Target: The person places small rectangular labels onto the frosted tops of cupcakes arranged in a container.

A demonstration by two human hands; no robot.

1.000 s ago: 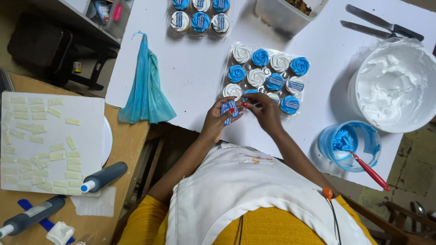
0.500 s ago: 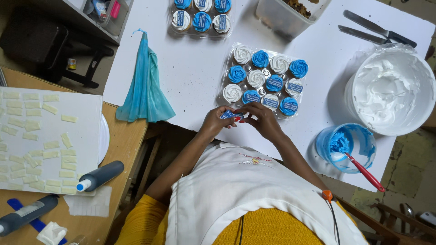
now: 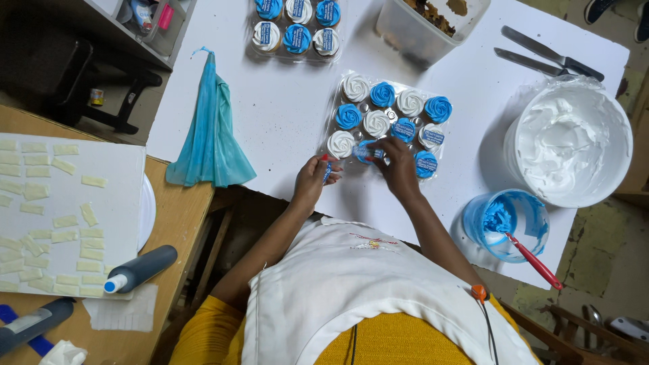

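A white tabletop [image 3: 291,108] carries a clear plastic cupcake tray [image 3: 389,125] of blue and white swirled cupcakes, several topped with small blue rectangular labels. A second clear tray [image 3: 297,30] of similar cupcakes sits at the far edge. The right hand [image 3: 399,165] pinches a small blue-and-white label topper [image 3: 367,153] against a cupcake in the tray's near row. The left hand [image 3: 314,179], just beside the tray, pinches another small blue label [image 3: 327,172] between its fingertips. A limp blue piping bag [image 3: 211,132] lies to the left; a white bucket of fluffy white frosting [image 3: 568,149] and a blue tub of blue frosting [image 3: 506,223] stand to the right.
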